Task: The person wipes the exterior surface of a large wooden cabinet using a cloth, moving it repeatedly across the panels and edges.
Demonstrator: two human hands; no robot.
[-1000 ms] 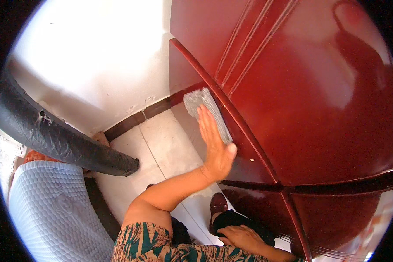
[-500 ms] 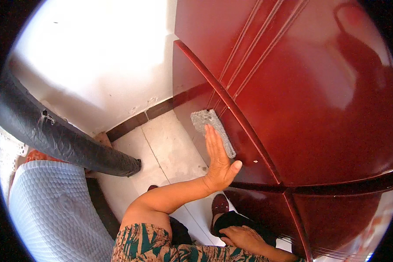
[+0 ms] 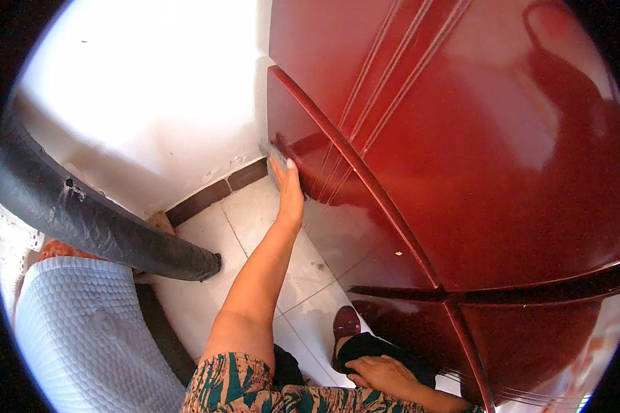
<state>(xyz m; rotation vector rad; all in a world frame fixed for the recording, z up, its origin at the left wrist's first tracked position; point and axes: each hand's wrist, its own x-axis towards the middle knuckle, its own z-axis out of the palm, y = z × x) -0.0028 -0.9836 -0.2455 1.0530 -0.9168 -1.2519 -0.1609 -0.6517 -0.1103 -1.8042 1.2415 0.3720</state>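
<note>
Left arm (image 3: 251,296) outstretched, left hand (image 3: 288,187) flat against grey cloth (image 3: 274,152), right hand (image 3: 384,374) draped loosely over knee (image 3: 373,346)

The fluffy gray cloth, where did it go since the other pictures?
The left hand slid the gray cloth left and up along the red panel, to its edge by the white wall. The cloth was not let go.

The right hand still rests on the dark trouser leg; the black tube and light-blue cover stayed put.
</note>
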